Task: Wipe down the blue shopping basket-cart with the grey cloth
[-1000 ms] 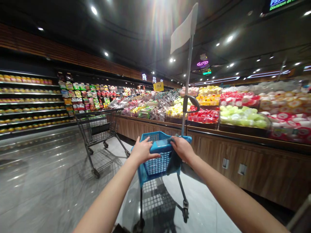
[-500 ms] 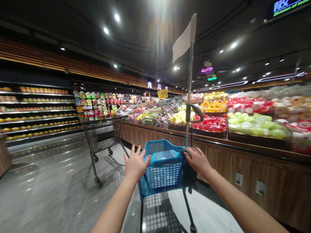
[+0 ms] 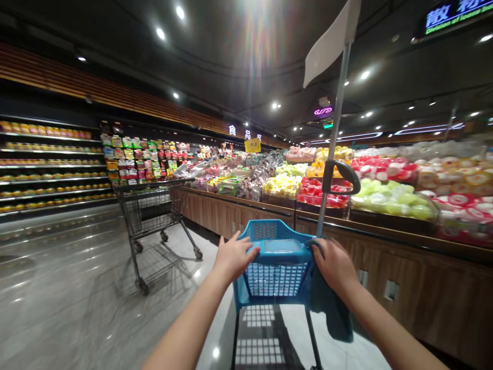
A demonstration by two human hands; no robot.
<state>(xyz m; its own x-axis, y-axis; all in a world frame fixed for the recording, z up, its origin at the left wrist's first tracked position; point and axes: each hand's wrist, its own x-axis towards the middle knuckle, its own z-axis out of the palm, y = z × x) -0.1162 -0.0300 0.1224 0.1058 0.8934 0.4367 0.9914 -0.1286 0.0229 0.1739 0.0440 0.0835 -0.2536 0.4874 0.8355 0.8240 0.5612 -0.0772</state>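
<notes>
A blue plastic shopping cart (image 3: 275, 281) stands right in front of me, with a lattice basket and a flat clear-topped panel on its handle (image 3: 281, 246). My left hand (image 3: 233, 257) is on the handle's left end, fingers over the edge and thumb on top. At the right end, my right hand (image 3: 336, 264) curls around the corner of the handle. Below it hangs a dark cloth-like thing (image 3: 333, 308), partly covered by my wrist. A pole (image 3: 337, 123) with a white flag (image 3: 327, 46) and a black looped grip (image 3: 342, 177) rises beside my right hand.
A black wire shopping cart (image 3: 154, 210) stands ahead on the left. Along the right runs a wood-sided counter (image 3: 231, 210) heaped with wrapped goods, including red packs (image 3: 321, 192) and green ones (image 3: 396, 198). Stocked shelves (image 3: 54, 164) line the left wall.
The blue cart and both hands have shifted right in view. My left hand's spread fingers have come closer together on the handle. The flag pole leans more, and the dark cloth has swung out right.
</notes>
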